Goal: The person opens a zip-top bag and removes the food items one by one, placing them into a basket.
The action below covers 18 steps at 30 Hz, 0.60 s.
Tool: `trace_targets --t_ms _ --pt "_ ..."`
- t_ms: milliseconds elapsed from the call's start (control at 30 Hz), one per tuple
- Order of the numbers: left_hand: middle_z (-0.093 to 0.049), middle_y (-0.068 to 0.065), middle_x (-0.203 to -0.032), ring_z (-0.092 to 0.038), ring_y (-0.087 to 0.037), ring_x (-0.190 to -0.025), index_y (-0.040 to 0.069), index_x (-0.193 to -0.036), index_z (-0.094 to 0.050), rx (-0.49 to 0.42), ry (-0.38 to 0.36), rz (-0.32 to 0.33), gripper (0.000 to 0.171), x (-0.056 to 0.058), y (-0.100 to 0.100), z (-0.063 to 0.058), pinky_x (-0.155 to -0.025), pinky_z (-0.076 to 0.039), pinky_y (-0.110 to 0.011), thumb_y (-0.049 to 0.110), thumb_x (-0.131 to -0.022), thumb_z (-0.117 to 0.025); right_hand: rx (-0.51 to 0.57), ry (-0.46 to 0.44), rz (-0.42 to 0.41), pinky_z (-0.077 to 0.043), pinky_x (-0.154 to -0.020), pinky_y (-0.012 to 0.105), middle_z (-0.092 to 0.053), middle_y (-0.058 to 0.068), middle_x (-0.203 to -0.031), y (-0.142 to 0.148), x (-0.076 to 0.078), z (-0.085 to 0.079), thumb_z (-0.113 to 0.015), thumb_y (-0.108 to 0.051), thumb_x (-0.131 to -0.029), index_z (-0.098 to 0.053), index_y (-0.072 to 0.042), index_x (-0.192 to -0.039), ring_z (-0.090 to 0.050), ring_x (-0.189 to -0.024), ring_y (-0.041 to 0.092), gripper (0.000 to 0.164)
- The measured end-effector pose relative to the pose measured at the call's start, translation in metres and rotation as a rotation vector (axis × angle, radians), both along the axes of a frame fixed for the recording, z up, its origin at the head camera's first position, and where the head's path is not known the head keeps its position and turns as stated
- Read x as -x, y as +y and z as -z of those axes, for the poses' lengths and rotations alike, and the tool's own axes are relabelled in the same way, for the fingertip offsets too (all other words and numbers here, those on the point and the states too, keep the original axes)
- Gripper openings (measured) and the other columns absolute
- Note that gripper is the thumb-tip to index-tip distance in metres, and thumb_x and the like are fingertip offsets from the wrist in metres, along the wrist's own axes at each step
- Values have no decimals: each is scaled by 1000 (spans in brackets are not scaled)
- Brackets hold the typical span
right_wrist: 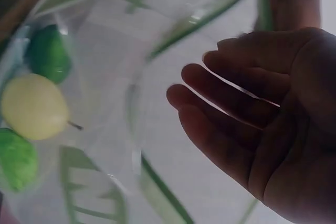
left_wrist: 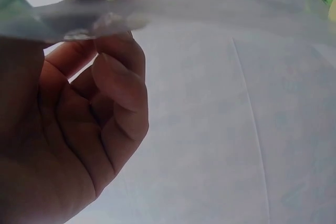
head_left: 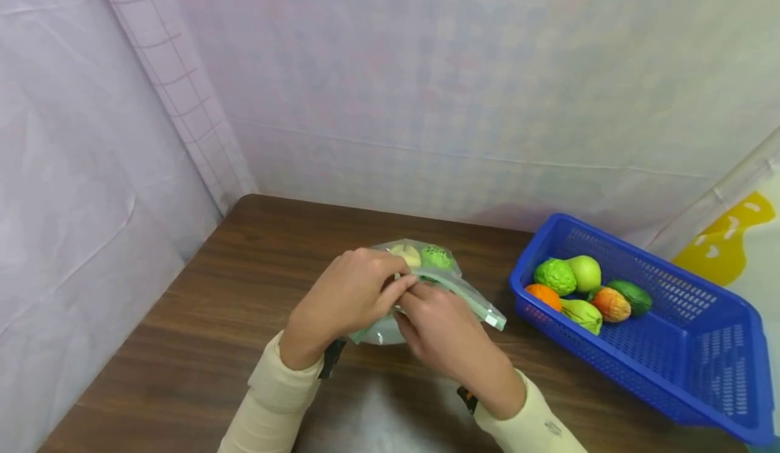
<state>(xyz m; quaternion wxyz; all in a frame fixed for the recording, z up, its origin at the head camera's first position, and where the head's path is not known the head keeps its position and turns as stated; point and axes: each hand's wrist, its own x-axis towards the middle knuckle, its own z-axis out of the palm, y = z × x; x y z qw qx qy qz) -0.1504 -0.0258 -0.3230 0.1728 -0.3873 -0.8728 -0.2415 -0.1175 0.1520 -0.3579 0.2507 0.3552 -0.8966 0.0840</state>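
A clear zip bag (head_left: pixel 384 331) with green edging lies at the middle of the table. Inside it show a pale yellow fruit with a stem (right_wrist: pixel 34 106), a bumpy green fruit (head_left: pixel 436 257) and a darker green one (right_wrist: pixel 50 55). My left hand (head_left: pixel 353 290) curls its fingers at the bag's rim and holds it. My right hand (head_left: pixel 441 328) reaches to the bag's mouth from the right, its fingers (right_wrist: pixel 231 95) nearly straight and close together, with nothing in the palm. In the head view the fingertips of both hands overlap.
A blue plastic basket (head_left: pixel 725 317) stands at the right of the table, with several fruits in it, among them an orange (head_left: pixel 544 296) and a smooth green fruit (head_left: pixel 585 273). Pale cloth hangs (head_left: pixel 451 101) behind the dark wooden table (head_left: pixel 201 304).
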Motion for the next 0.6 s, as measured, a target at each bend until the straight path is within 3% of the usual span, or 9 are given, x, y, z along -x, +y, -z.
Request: trace_targets --t_ms 133,267,400,467,600 --pt "-58 12 -71 -47 -4 -59 20 -82 -66 7 -8 9 19 0 0 -1 -58 -42 -23 24 -100 -64 -35 -17 89 -51 -56 27 -67 -1 -82 -4 8 11 -76 -14 -88 -72 -10 -100 -61 -69 12 14" --pt "-63 10 -76 -52 -4 -63 19 -86 -70 9 1 15 16 0 0 -1 -60 -45 -24 23 -100 -64 -50 -55 128 -52 -62 28 -67 -1 -81 -8 20 22 -75 -17 -90 -71 -10 -101 -62 -71 13 14" --pt "-70 7 -84 -58 -6 -69 16 -95 -75 19 20 22 14 0 1 0 -64 -49 -25 23 -100 -64 -139 20 126 -52 -72 24 -69 -2 -85 -9 35 33 -75 -24 -90 -68 -8 -105 -63 -76 11 23" --pt "-70 6 -84 -58 -7 -68 15 -104 -77 25 23 32 16 0 1 1 -64 -49 -26 23 -100 -64 -177 37 129 -51 -71 22 -68 -2 -83 -8 42 39 -73 -27 -92 -66 -7 -105 -61 -75 11 25" --pt "-68 7 -81 -53 -6 -65 14 -107 -76 28 33 47 17 0 3 2 -63 -47 -25 22 -100 -63 -138 -122 138 -50 -68 21 -65 -2 -83 -8 50 50 -71 -20 -93 -64 -7 -106 -58 -74 11 20"
